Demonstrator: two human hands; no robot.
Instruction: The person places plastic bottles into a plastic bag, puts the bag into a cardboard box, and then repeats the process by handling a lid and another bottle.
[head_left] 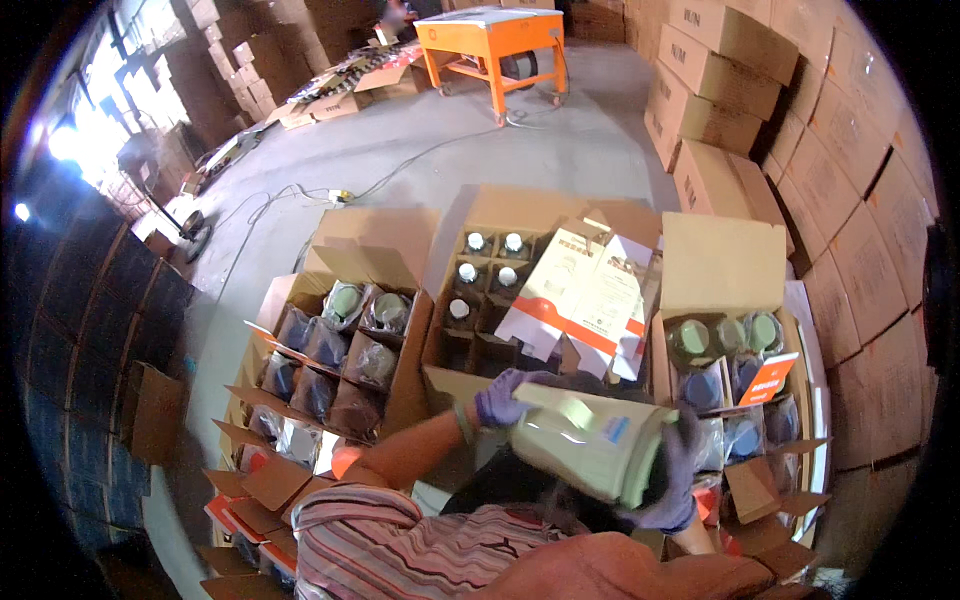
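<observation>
A large pale green container, perhaps a jug (585, 440), lies tilted sideways in front of my body, with a small blue label on its side. My left hand (503, 398), in a purple glove, is closed on its left end. At the wider, darker green right end, my purple-gloved right hand (677, 485) wraps around it, partly behind the rim. Beyond it, flattened printed cartons (575, 290) in white and orange lie over a divided cardboard box (465, 385). White-capped bottles (508, 277) stand in that box's compartments.
An open box (400, 405) of wrapped containers stands left; another open box (725, 265) with green-lidded and blue-lidded ones stands right. Farther off are an orange wheeled table (495, 45) and a cable (400, 165) on the floor. Stacked cartons (850, 190) line the right side.
</observation>
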